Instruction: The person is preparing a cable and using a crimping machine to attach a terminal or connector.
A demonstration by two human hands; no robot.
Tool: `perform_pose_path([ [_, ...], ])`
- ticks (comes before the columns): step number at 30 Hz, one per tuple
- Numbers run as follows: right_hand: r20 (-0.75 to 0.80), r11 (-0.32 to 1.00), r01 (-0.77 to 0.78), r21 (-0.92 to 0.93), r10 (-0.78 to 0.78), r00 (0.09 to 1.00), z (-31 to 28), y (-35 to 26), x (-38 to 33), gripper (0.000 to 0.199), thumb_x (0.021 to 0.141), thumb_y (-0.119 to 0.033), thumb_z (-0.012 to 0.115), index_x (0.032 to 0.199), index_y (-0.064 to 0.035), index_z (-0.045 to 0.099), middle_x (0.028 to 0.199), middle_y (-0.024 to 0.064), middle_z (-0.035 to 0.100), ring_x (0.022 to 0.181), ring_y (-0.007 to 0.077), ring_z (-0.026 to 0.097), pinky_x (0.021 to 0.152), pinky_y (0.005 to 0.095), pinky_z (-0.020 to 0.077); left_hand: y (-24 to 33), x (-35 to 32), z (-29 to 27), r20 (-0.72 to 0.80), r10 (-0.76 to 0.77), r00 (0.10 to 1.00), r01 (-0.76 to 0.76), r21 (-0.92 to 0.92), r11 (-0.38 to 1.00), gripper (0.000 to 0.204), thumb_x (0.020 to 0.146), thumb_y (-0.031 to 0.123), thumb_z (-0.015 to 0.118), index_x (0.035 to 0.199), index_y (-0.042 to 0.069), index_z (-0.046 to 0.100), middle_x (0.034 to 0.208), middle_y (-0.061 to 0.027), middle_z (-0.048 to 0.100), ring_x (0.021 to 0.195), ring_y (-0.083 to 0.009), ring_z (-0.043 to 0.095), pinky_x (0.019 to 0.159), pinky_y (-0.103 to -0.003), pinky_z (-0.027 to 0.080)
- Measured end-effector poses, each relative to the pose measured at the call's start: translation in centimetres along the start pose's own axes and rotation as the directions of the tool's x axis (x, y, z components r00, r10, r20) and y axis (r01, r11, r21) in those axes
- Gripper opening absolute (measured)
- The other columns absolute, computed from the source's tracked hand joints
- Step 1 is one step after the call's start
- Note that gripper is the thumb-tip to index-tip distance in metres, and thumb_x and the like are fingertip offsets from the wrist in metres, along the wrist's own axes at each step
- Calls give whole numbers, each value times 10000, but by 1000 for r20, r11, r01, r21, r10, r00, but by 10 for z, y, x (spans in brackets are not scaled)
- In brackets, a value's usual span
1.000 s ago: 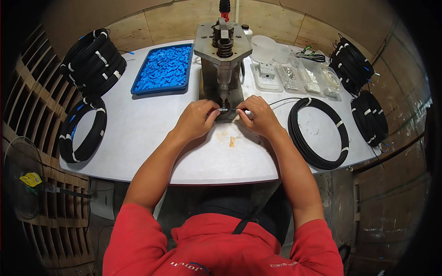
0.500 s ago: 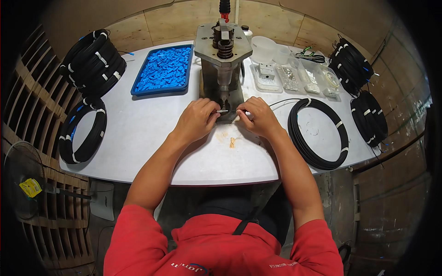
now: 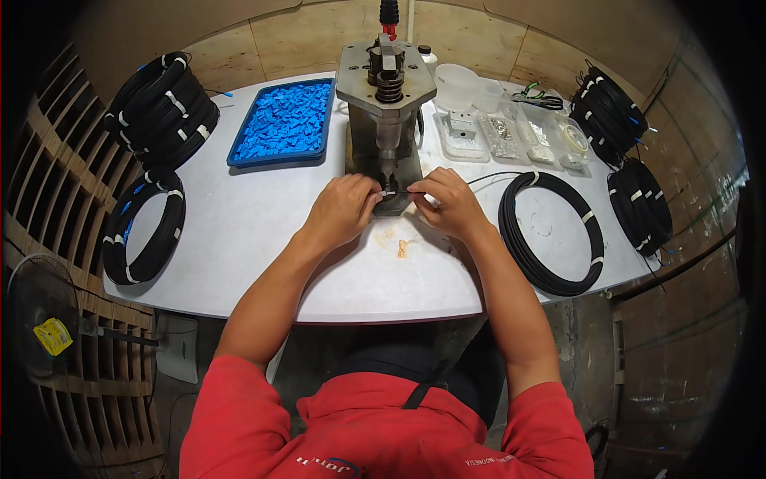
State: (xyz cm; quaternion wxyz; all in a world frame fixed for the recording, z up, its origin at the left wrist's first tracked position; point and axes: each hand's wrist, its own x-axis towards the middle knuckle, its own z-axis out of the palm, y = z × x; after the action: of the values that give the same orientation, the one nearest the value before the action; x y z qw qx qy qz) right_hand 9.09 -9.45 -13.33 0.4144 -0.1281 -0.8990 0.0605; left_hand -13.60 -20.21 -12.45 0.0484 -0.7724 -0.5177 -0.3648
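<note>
A bench press (image 3: 388, 128) of bare metal stands before me, its ram pointing down between my hands. To the left of the ram, my left hand (image 3: 345, 206) is closed in a pinch on a small silvery connector piece (image 3: 387, 193). Opposite it, my right hand (image 3: 448, 199) pinches the end of a black cable (image 3: 491, 175), which leads back to a tied cable coil (image 3: 592, 247) lying at the right. The cable's tip is level with the silvery piece under the ram; whether it sits inside cannot be made out.
On the left are a blue tray (image 3: 233, 158) of small blue parts, a stack of black coils (image 3: 163, 112) and one loose coil (image 3: 112, 239). Clear boxes (image 3: 503, 137) of small parts, a white bottle (image 3: 428, 57) and more coils (image 3: 641, 203) stand on the right.
My right hand has shifted slightly left, bringing the cable end closer to the small silvery piece. My left hand has hardly moved.
</note>
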Motion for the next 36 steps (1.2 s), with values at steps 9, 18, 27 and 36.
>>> perform_pose_path([
  [9,-20,998,37,-43,-38,999,0,-2,2,166,788,-52,809,928,-78,724,794,44,634,763,241,607,727,360,474,-1,-1,2,2,-3,1000,3,8,1000,87,947,99,685,968,15,689,911,-153,702,855,-358,667,788,-445,517],
  [18,-3,996,55,-72,-56,998,-1,-2,2,153,799,-65,799,926,-82,716,803,41,640,778,243,602,742,366,464,-3,-1,4,12,-7,1000,7,7,1000,92,955,106,674,970,17,691,917,-159,706,856,-366,668,783,-448,518],
  [27,-5,995,65,-71,-65,998,-1,-2,2,171,782,-53,804,926,-85,718,790,35,644,778,232,602,735,364,454,-5,-2,5,19,-40,999,40,-8,999,99,955,107,675,981,14,693,921,-170,704,861,-379,668,785,-454,525],
  [36,-2,996,62,-69,-62,998,-1,-2,2,171,769,-54,810,912,-86,723,781,34,649,770,230,603,733,361,456,-4,-2,5,7,-37,999,37,-22,999,99,954,105,674,971,9,689,905,-177,699,845,-387,667,769,-459,529],
])
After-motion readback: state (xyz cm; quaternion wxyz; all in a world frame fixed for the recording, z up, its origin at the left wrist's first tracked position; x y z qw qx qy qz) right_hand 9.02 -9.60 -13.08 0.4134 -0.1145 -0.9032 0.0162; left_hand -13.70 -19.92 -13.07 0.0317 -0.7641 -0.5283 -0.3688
